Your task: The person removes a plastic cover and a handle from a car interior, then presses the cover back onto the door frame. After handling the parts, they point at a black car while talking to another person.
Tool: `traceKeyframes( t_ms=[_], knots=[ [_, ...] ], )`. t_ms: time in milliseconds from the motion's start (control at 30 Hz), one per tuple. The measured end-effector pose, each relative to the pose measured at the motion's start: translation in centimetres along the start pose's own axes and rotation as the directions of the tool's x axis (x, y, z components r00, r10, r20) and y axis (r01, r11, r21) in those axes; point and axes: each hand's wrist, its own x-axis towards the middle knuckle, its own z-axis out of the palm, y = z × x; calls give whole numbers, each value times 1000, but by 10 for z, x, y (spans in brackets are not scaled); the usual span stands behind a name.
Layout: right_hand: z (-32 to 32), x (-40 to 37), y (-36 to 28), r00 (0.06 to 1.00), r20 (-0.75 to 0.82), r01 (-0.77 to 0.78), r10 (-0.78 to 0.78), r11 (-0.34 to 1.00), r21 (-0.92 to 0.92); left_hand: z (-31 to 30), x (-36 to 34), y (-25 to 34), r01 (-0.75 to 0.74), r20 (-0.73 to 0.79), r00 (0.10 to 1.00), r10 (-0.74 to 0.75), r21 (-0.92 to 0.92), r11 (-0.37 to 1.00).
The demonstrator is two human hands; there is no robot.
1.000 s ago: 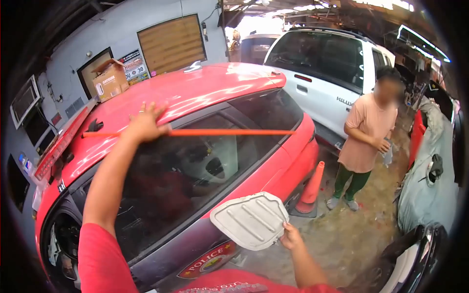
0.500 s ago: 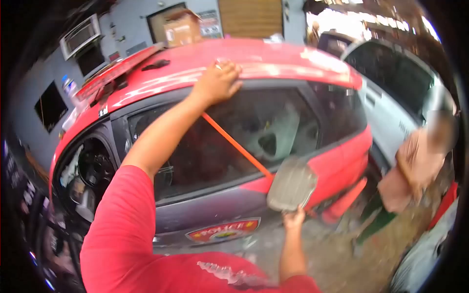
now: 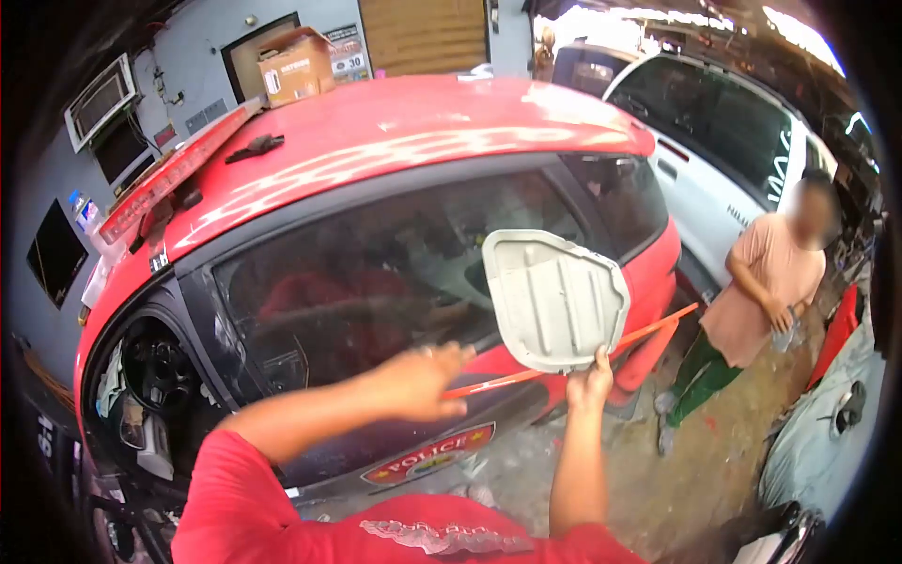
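My right hand [image 3: 589, 381] grips the lower edge of a ribbed, pale beige panel [image 3: 556, 301] with rounded corners, thumb on its near face. The panel stands upright before the car's side window. A long, thin orange stick [image 3: 648, 331] passes behind the panel, slanting up to the right. My left hand [image 3: 418, 383] is beside the stick's left end, fingers stretched toward it and slightly blurred. Both hands are in front of a red and dark grey car [image 3: 376, 117] with a police badge [image 3: 429, 453] on its door.
A red light bar [image 3: 178, 169] and a dark object [image 3: 254, 148] lie on the car roof. A cardboard box [image 3: 296, 70] shows behind it. On the right a person [image 3: 766, 282] stands near a white vehicle [image 3: 714, 169]. A grey cover [image 3: 817, 451] drapes something at lower right.
My left hand has come down off the roof edge to below the window. My right hand has raised the panel and turned it to face me. The orange stick now slants the opposite way.
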Motion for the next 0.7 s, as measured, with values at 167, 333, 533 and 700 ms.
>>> traceKeyframes(
  t_ms=[167,333,533,700],
  knots=[
    [160,-43,-50,977,206,82,-56,989,-120,15,-42,12,29,-123,990,-67,-286,958],
    [338,5,-105,786,611,-1,95,988,-153,-146,-57,4,-11,-621,783,-31,-64,998],
    [420,1,-182,713,655,275,-250,959,67,-337,-12,-79,105,-710,698,-90,-23,994],
    [360,-28,-270,718,547,473,-431,878,71,-384,40,-136,330,-752,649,-111,147,932]
  ],
)
